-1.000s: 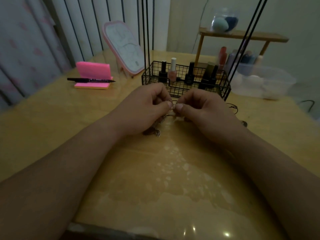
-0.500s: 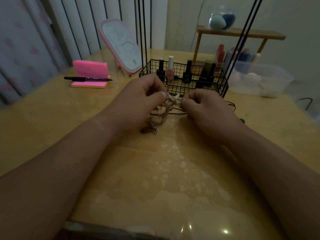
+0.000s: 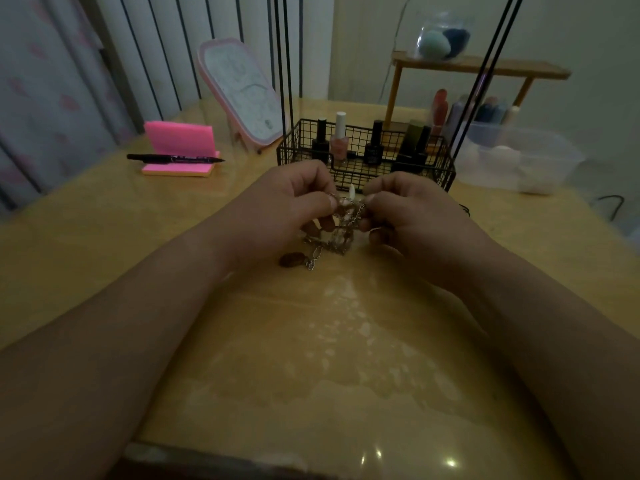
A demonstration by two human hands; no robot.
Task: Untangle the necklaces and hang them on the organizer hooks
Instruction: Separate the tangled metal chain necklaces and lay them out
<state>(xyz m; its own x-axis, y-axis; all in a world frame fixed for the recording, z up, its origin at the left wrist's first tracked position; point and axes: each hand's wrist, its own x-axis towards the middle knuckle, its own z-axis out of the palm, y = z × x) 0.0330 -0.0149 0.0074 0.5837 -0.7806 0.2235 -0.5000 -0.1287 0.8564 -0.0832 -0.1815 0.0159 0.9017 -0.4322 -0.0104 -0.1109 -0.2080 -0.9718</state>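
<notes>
Lifted just above the glossy, yellow-wood table (image 3: 346, 358), close in front of a black wire-mesh basket (image 3: 431, 169): a knotted clump of thin metal-link necklaces (image 3: 341, 232), silvery and loosely looped. Pinched on one side between thumb and bent forefinger of the left hand (image 3: 287, 206), on the other side the same way by the right hand (image 3: 412, 220), with the remaining fingers of both curled underneath. Poking up between the two thumbs, a small pale tapered piece (image 3: 352, 192), too small to tell more. Trailing down from the clump to the tabletop, a short run of chain ending beside an oval brown pendant (image 3: 291, 260) lying flat. Inside the basket, upright nail polish bottles (image 3: 339, 140), mostly dark with one pink and white-capped. Rising from the basket's corners, thin straight black rods (image 3: 282, 64). Off to the left, a block of bright pink sticky notes (image 3: 178, 143) with a black pen (image 3: 173, 158) across it, and a tilted pink-framed rounded panel (image 3: 242, 95). To the right, a clear plastic box (image 3: 530, 161), a wooden shelf (image 3: 485, 68) and a glass jar (image 3: 443, 38) of rounded sponges on top.
</notes>
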